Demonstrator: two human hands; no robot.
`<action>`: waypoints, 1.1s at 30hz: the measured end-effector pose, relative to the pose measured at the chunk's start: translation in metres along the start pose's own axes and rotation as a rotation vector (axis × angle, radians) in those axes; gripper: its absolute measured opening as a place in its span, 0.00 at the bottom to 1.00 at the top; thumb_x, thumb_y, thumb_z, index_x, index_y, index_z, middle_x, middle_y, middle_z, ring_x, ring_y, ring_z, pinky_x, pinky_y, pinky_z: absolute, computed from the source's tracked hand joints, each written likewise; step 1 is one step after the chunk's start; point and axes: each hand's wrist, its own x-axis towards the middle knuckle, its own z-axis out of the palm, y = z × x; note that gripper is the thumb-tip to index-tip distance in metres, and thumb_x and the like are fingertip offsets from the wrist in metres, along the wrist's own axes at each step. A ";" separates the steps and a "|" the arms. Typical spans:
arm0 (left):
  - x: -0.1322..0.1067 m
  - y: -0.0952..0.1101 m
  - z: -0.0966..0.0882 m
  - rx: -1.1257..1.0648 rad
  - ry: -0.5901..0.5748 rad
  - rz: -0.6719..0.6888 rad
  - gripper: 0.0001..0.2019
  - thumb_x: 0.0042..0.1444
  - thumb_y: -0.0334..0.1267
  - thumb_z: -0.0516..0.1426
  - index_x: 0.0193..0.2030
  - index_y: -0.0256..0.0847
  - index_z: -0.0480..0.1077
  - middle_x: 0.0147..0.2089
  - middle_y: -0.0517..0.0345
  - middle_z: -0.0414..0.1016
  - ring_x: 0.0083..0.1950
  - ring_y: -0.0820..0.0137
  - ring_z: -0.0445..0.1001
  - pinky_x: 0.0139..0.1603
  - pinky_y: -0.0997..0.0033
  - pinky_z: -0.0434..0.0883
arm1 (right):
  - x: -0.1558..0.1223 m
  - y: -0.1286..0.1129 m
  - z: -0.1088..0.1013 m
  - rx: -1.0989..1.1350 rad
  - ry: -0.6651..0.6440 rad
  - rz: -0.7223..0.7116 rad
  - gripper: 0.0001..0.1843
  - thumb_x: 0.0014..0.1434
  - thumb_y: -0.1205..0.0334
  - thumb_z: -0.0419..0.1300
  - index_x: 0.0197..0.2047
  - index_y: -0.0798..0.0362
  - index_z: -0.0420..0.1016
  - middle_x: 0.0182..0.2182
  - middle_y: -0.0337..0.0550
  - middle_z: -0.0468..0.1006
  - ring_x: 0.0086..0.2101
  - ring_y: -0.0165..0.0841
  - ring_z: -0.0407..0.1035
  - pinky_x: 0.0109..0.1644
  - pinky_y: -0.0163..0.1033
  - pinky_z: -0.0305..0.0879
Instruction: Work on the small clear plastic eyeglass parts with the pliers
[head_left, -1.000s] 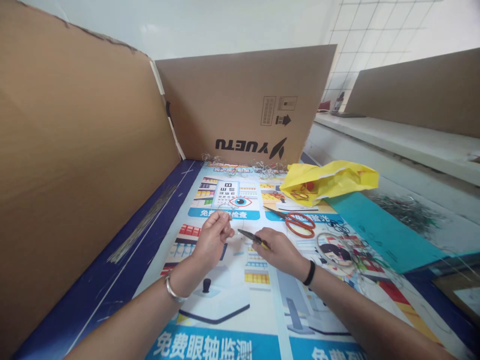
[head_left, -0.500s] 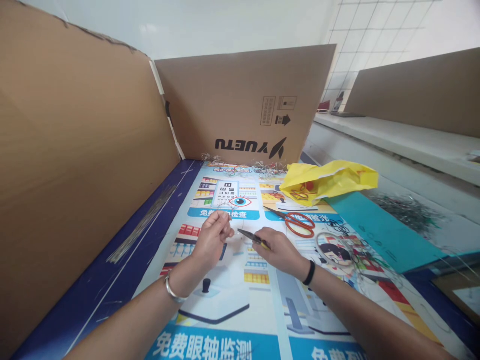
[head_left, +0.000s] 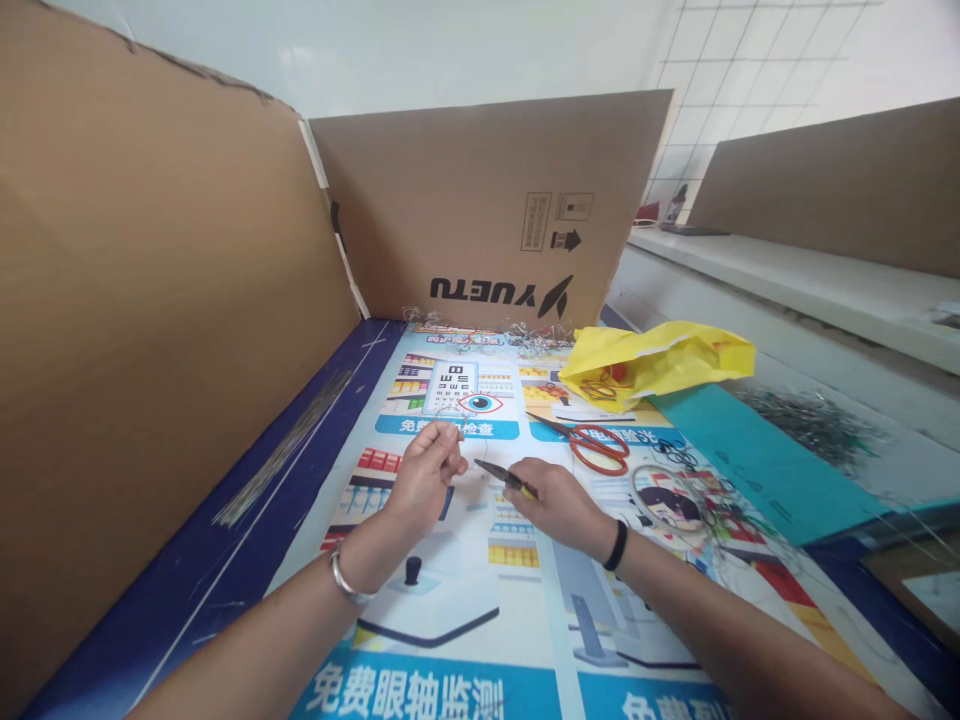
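My right hand (head_left: 559,500) is closed around pliers (head_left: 501,472) with dark jaws and yellow-and-black handles. The jaws point left, at my left hand's fingertips, with a small gap between. My left hand (head_left: 427,475) is closed in a pinch on a thin wire (head_left: 486,445), of which a faint curved length shows by the fingertips. Most of the wire is too fine to follow. Beyond my right hand lie scissors (head_left: 600,450) with orange-red handles, their blades pointing left.
A yellow bag (head_left: 660,360) lies at the back right, by a teal board (head_left: 772,465). Tangled wire (head_left: 810,425) sits beyond it. Straight wires (head_left: 285,450) lie on the left. Cardboard panels (head_left: 480,200) stand behind and to the left. A coil (head_left: 667,500) rests right of my hand.
The pliers' tip and my right hand have shifted very slightly. My left hand keeps its pinch in about the same place.
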 end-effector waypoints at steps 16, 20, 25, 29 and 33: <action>0.001 -0.001 -0.003 -0.036 -0.036 -0.002 0.10 0.52 0.41 0.57 0.27 0.38 0.62 0.19 0.67 0.53 0.21 0.80 0.51 0.27 0.76 0.57 | 0.000 0.002 0.002 0.027 0.032 -0.015 0.05 0.56 0.61 0.52 0.30 0.52 0.65 0.27 0.38 0.68 0.29 0.29 0.62 0.33 0.34 0.56; 0.001 -0.001 -0.003 -0.029 -0.042 0.002 0.10 0.53 0.41 0.57 0.27 0.38 0.62 0.19 0.66 0.53 0.22 0.80 0.52 0.27 0.77 0.57 | 0.000 0.002 0.001 0.029 0.021 -0.009 0.05 0.56 0.62 0.52 0.30 0.52 0.66 0.27 0.39 0.68 0.29 0.29 0.62 0.34 0.34 0.56; 0.001 -0.001 -0.003 -0.022 -0.046 0.007 0.10 0.53 0.41 0.56 0.28 0.38 0.62 0.19 0.67 0.53 0.21 0.80 0.51 0.26 0.76 0.56 | 0.001 0.002 0.001 0.043 0.012 -0.013 0.06 0.56 0.62 0.52 0.30 0.52 0.66 0.27 0.38 0.68 0.30 0.29 0.63 0.34 0.34 0.56; 0.001 -0.001 -0.003 0.004 -0.036 0.006 0.10 0.53 0.41 0.56 0.28 0.38 0.62 0.19 0.67 0.53 0.21 0.80 0.52 0.26 0.77 0.57 | 0.001 0.003 0.001 0.063 0.010 -0.005 0.07 0.56 0.61 0.51 0.29 0.53 0.67 0.27 0.38 0.68 0.29 0.28 0.62 0.33 0.33 0.55; 0.001 -0.001 -0.003 0.019 -0.023 0.010 0.10 0.53 0.41 0.56 0.27 0.38 0.62 0.19 0.67 0.53 0.22 0.80 0.54 0.26 0.77 0.57 | 0.001 0.002 -0.001 0.040 -0.014 0.020 0.08 0.56 0.60 0.51 0.28 0.53 0.67 0.26 0.38 0.69 0.29 0.27 0.62 0.32 0.32 0.55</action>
